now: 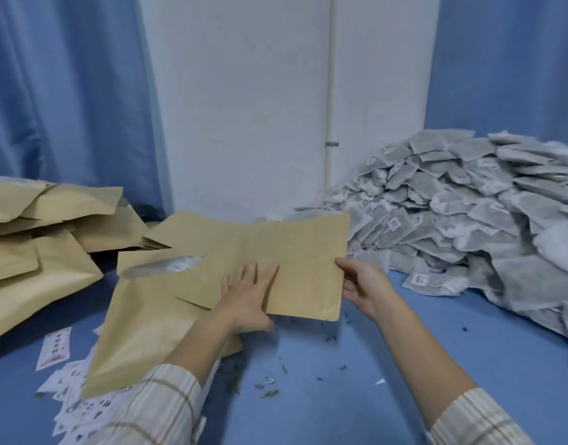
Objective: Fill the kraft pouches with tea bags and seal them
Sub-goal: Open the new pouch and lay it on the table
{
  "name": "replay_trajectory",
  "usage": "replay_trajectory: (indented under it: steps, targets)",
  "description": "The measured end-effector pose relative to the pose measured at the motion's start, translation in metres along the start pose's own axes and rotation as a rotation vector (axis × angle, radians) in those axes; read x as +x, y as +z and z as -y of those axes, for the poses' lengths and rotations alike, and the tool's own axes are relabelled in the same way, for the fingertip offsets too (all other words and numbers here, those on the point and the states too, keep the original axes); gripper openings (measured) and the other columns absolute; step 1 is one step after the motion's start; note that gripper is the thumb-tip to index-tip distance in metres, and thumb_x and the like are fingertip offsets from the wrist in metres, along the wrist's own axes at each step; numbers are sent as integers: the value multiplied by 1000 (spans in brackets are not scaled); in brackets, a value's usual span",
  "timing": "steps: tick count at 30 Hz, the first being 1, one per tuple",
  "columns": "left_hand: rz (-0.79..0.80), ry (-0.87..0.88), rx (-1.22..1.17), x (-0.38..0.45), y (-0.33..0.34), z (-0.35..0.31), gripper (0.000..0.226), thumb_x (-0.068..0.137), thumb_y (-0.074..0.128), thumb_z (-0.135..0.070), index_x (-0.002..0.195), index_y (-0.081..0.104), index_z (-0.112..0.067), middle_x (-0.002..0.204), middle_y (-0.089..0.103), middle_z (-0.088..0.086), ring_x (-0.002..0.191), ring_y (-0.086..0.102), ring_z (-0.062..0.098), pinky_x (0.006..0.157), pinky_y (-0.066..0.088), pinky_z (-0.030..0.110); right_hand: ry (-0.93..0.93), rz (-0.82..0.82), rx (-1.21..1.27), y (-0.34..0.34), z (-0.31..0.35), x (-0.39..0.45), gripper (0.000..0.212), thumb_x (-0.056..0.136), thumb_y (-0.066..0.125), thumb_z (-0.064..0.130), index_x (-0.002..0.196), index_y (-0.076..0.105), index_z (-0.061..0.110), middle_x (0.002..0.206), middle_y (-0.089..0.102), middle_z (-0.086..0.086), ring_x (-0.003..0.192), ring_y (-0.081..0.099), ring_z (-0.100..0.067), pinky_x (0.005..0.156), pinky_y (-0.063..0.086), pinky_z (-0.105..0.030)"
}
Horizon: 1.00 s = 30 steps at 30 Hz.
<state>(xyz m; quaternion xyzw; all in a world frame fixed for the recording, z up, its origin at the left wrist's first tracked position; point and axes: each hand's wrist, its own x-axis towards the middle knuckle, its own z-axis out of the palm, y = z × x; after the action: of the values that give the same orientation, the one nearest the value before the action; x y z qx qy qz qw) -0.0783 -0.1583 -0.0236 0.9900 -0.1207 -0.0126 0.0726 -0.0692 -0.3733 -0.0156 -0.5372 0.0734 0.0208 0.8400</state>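
Note:
A flat kraft pouch (303, 261) is held above the blue table (356, 364) at the middle. My left hand (248, 298) grips its lower left edge, fingers spread flat on the front face. My right hand (363, 285) pinches the pouch's right edge. Under it lies a larger kraft pouch (147, 319) whose open mouth shows white tea bags inside. A big heap of grey-white tea bags (475, 213) rises at the right.
Stacked filled kraft pouches (41, 239) pile up at the left. White printed labels (70, 390) are scattered at the lower left. Loose tea crumbs (269, 383) dot the table near the front. Blue curtains and a white wall stand behind.

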Motion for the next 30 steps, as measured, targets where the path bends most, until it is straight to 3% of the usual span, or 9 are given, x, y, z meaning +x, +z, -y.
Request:
replay_trajectory:
  steps: [2,3,5,8,10,15,23,26,30]
  targets:
    - [191,2,-210,-1,5,-20,122,60,73,-42,149,-9,-34,157,-19,6,144,-17,23,116,-2,44,60,0,26,-16,-13,2,5,87,58,4,89,62,2,66,72,-4,55,69,-13,47,54,-24]
    - [190,17,-326,-1,8,-31,121,55,69,-46,150,-6,-34,157,-17,4,144,-15,21,117,0,42,81,13,43,-22,-20,2,4,86,60,3,88,63,2,70,73,-5,59,70,-14,48,55,-24]
    - [73,49,-588,2,12,-57,109,54,56,-48,150,7,-33,159,-5,0,145,-6,16,117,4,39,97,40,63,-30,-31,-1,5,84,63,4,87,66,3,75,74,-6,64,71,-14,50,55,-24]
    - [-139,37,-831,8,25,-93,84,73,54,-52,147,29,-22,154,26,-1,142,19,16,115,18,37,59,35,68,-36,-44,-4,7,84,62,2,83,68,5,72,73,-5,62,70,-11,50,53,-21]
    - [-289,-54,-763,13,36,-108,69,83,57,-52,141,41,-16,144,42,2,134,36,21,110,29,37,19,12,57,-37,-48,-6,13,85,57,-1,79,68,5,66,71,-4,58,68,-9,50,53,-20]
    - [-500,-252,-863,17,54,-122,48,75,66,-52,112,63,-22,110,66,-2,104,59,18,83,45,28,-18,30,16,-37,-51,-7,12,82,60,-3,77,69,2,66,71,-7,57,67,-11,51,53,-21]
    - [-669,-325,-808,20,57,-117,28,73,62,-50,88,70,-28,85,71,-6,84,64,20,70,47,28,-72,86,-99,-36,-55,-5,11,83,62,0,76,68,5,56,65,-1,48,60,-5,47,47,-16]
    - [-686,-309,-750,20,61,-112,24,73,58,-49,73,69,-27,71,69,-7,74,62,21,63,45,27,-35,159,-99,-37,-60,-3,11,85,62,3,78,70,5,68,69,-4,59,65,-8,57,53,-20]
    - [-706,-272,-733,20,65,-113,29,78,58,-48,75,71,-23,72,69,-1,73,61,23,63,46,30,12,234,-21,-42,-63,-2,10,85,61,6,81,71,3,77,71,-8,69,67,-12,69,57,-24]
